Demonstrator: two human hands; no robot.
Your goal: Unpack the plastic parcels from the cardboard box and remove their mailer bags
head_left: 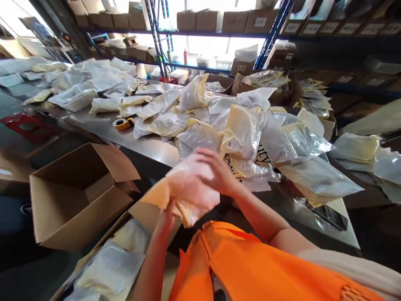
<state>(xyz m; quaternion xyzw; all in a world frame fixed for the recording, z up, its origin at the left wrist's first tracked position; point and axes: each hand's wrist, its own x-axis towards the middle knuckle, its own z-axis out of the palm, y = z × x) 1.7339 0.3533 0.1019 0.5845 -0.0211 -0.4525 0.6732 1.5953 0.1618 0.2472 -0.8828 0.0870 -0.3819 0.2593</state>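
Between my two hands is a pale yellow and white plastic mailer bag (192, 188), tilted and a little blurred, above the near edge of the metal table. My left hand (169, 211) grips its lower left part from below, and the fingers are partly hidden by the bag. My right hand (219, 173) is closed round the upper right side, fingers curled over the top. Just beyond, a heap of similar bags (241, 129) covers the table, some with clear plastic and labels. Black print shows on bags beside my right hand.
An open cardboard box (84, 196) stands at the left, and another box with packed bags (109, 263) sits below my left arm. A tape roll (123, 124) lies on the metal table (156, 148). A dark phone-like object (328, 215) rests at right. Shelves with boxes (247, 21) line the back.
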